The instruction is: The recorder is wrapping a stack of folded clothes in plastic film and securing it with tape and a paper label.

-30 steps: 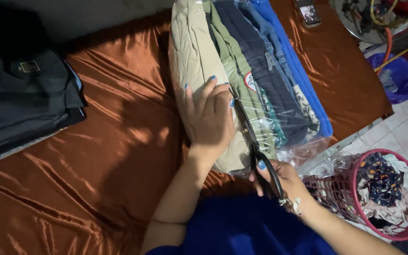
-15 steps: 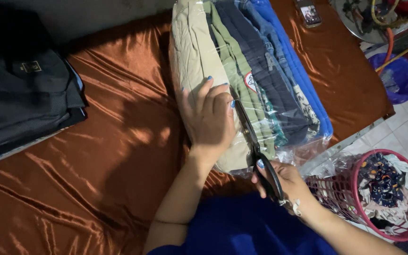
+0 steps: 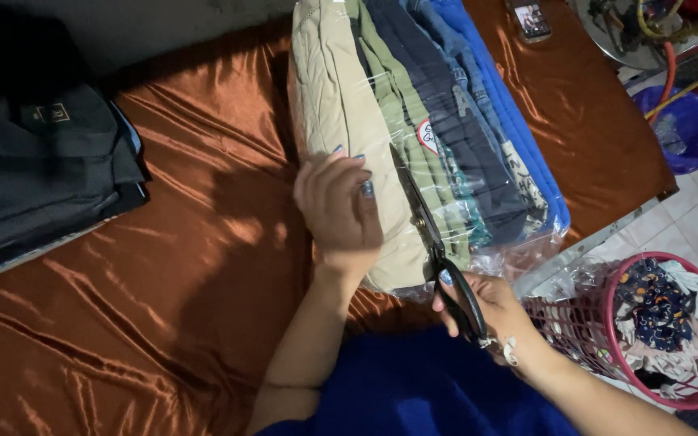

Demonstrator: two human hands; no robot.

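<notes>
The bundle (image 3: 426, 137) is a plastic-wrapped stack of folded garments lying on the surface (image 3: 163, 266), which is draped in brown satin. Its long axis runs from the person's body away toward the far edge, tilted slightly right.

Left hand (image 3: 339, 206): flat, fingers nearly straight and together, palm pressed down on the beige garment at the bundle's left side. It grips nothing; it bears on the wrap.

Right hand (image 3: 486, 311): closed through the black handles of the scissors (image 3: 438, 242), at the bundle's near end. The blades lie along the long axis, pointing away from the person, on the wrap just right of the left hand. How far the blades are apart cannot be told.

Key relation: the bundle extends straight ahead of the right hand, in line with the blades; the left hand sits beside the blades, close to them.

Nearby: dark folded clothes (image 3: 34, 178) at far left, a pink basket (image 3: 648, 331) of fabric scraps on the floor at right, a phone (image 3: 531, 20) at the far edge.
</notes>
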